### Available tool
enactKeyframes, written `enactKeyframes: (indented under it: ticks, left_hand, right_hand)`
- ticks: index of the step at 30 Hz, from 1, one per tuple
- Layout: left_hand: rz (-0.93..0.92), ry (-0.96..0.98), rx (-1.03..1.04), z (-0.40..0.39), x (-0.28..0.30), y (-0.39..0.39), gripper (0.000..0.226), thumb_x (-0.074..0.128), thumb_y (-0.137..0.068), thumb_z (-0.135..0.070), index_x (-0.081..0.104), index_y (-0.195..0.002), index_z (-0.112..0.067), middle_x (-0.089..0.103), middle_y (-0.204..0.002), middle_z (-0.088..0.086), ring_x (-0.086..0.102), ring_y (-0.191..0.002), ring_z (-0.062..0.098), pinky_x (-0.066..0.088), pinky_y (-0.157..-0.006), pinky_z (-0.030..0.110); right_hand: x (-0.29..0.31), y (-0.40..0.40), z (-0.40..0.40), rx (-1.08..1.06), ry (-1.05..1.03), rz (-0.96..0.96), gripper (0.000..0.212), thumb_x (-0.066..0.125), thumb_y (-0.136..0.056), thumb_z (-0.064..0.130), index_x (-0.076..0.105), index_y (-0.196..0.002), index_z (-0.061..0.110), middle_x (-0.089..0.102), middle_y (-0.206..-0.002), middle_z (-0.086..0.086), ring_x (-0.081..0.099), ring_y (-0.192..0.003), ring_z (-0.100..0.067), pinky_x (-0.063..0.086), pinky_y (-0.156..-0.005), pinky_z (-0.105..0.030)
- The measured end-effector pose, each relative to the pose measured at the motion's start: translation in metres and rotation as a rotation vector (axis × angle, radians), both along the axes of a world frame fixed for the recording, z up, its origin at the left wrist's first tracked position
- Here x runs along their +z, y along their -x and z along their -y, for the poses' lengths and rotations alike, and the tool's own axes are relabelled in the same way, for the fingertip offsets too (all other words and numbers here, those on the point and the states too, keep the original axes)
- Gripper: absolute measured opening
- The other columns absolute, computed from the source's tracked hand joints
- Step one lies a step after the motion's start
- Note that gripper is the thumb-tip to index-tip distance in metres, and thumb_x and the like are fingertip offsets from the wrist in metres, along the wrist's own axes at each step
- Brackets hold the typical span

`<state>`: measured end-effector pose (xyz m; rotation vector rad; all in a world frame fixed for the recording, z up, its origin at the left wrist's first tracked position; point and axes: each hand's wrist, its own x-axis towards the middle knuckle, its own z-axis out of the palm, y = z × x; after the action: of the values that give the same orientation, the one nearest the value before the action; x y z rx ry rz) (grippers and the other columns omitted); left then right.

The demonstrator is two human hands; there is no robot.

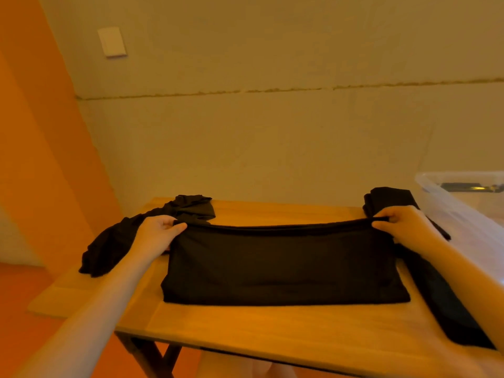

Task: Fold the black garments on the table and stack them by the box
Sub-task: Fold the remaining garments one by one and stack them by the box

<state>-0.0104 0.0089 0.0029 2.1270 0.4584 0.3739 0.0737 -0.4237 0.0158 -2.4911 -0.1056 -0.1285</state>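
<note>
Plainly, label by label:

Black garment being folded: lies flat across the middle of the wooden table as a wide, dark rectangle. Its near edge rests straight on the tabletop, while its far edge is lifted a little and stretched taut between the two hands.

Left hand: at the far left corner of the garment, thumb and fingers pinching the raised edge of the cloth. The bare forearm runs back toward the near left.

Right hand: at the far right corner, fingers curled over and thumb closed against them, gripping the same raised edge. The forearm reaches back to the near right.

Unfolded garments: a crumpled black heap on the far left part of the table, spilling toward the left edge and lying just behind and beside the left hand.

Folded stack: black cloth laid along the right side of the table, running from the far right corner down to the near right edge, partly under the right forearm. How many pieces it holds cannot be told.

Clear plastic box: at the far right, just beside the stack, with something dark inside that is too small to make out.

Table legs: dark, crossed, showing below the near edge.

Surroundings: a pale wall beyond the table, with a white switch plate high on the left, and an orange panel on the left side.
</note>
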Motion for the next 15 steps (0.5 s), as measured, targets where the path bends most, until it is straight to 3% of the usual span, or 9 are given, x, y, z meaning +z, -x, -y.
enactKeyframes:
  ticks: [4,7,10,13,15]
  left_hand:
    - [0.009,-0.42,0.138,0.014,-0.017,-0.015,0.027,0.063,-0.088,-0.023,0.06,-0.111,-0.01,0.062,-0.108,0.006,0.059,-0.103,0.024,0.047,-0.084,0.034]
    - [0.112,-0.624,-0.079,0.048,-0.028,0.0,0.034,0.059,-0.091,-0.025,0.057,-0.123,-0.016,0.057,-0.126,0.001,0.051,-0.119,0.017,0.039,-0.098,0.028]
    - [0.031,-0.651,-0.374,0.078,-0.043,0.015,0.044,0.048,-0.095,-0.035,0.042,-0.139,-0.026,0.038,-0.146,-0.01,0.03,-0.137,0.006,0.015,-0.106,0.017]
    - [-0.229,-0.673,-0.495,0.079,-0.062,0.013,0.067,0.015,-0.088,-0.066,0.014,-0.148,-0.035,0.005,-0.156,-0.015,-0.004,-0.141,0.001,-0.002,-0.111,0.023]
    - [-0.281,-0.709,-0.512,0.074,-0.069,0.014,0.102,-0.018,-0.057,-0.083,0.002,-0.147,-0.039,-0.008,-0.152,-0.02,-0.016,-0.134,-0.001,-0.009,-0.111,0.028]
  right_hand:
    - [-0.01,-0.016,-0.029,-0.096,0.387,0.128,0.029,0.054,-0.091,0.015,0.056,-0.12,0.011,0.064,-0.107,-0.007,0.062,-0.088,-0.019,0.052,-0.084,-0.033]
    - [-0.025,0.002,-0.049,0.032,0.436,0.169,0.038,0.048,-0.094,0.021,0.047,-0.132,0.021,0.055,-0.126,-0.002,0.055,-0.111,-0.017,0.047,-0.093,-0.031]
    - [-0.045,0.027,-0.064,0.3,0.483,0.019,0.048,0.042,-0.096,0.036,0.029,-0.142,0.03,0.034,-0.147,0.01,0.034,-0.133,-0.004,0.03,-0.107,-0.021]
    - [-0.065,0.034,-0.061,0.405,0.481,-0.14,0.06,0.033,-0.094,0.049,0.007,-0.145,0.033,0.003,-0.155,0.011,-0.005,-0.136,0.002,0.003,-0.111,-0.019]
    - [-0.068,0.035,-0.054,0.419,0.477,-0.168,0.071,0.014,-0.077,0.067,-0.003,-0.14,0.038,-0.009,-0.15,0.017,-0.014,-0.13,0.004,-0.006,-0.108,-0.02]
